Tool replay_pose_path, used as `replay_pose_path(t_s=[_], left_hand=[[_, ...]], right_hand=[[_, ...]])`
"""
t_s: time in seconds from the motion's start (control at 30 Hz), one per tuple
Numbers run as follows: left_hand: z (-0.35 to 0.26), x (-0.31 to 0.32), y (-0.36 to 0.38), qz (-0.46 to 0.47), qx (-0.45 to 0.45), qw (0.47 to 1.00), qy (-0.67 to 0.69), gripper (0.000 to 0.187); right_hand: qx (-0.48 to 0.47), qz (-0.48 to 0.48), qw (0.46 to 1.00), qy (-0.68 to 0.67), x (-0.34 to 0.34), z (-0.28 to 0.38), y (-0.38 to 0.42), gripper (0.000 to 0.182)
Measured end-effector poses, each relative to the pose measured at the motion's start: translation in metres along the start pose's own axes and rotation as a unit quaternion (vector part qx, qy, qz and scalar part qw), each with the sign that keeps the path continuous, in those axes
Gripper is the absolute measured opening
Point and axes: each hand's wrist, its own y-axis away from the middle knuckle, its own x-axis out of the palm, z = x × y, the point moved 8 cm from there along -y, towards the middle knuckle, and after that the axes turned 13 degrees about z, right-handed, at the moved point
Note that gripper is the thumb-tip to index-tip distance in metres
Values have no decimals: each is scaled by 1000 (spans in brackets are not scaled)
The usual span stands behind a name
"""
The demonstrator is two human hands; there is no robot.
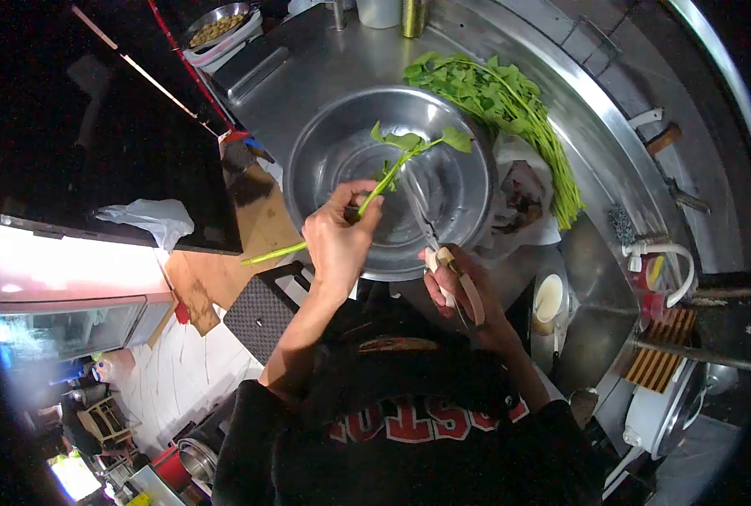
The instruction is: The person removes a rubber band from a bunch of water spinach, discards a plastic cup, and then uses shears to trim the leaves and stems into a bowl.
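My left hand [342, 232] is closed round a green leafy stem [379, 187] above a large metal bowl [308, 139]. The stem's leaves point up and right over the bowl, and its bare end sticks out to the lower left. In my right hand [456, 287], at the bowl's lower right edge, is a pair of scissors [421, 211] with pale handles. Their blades reach over the bowl towards the leaves; whether they touch the stem I cannot tell. Some small green bits lie in the bowl, partly behind the stem.
Behind and right of the bowl lies a bunch of leafy stems [510, 101] on the metal counter [333, 63]. A plastic bag [523, 190] with dark contents sits beside the bowl. Further right are a sink [599, 278] and a slatted wooden board [661, 350].
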Motion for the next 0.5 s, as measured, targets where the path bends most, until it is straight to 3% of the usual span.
replay_pose_path(t_s=[0.13,0.2,0.33,0.5], left_hand=[[-10,-3,0,-15,24,999,-29,17],[-26,-5,3,-37,87,989,-115,16],[-31,-5,7,-58,110,982,-143,14],[-35,-3,8,-64,129,971,-191,14]], right_hand=[[15,12,999,47,-3,-2,-3,43],[44,2,999,-17,-2,-4,-5,40],[3,5,1000,-2,-2,-1,-10,36],[46,-52,995,66,-7,-5,-14,31]])
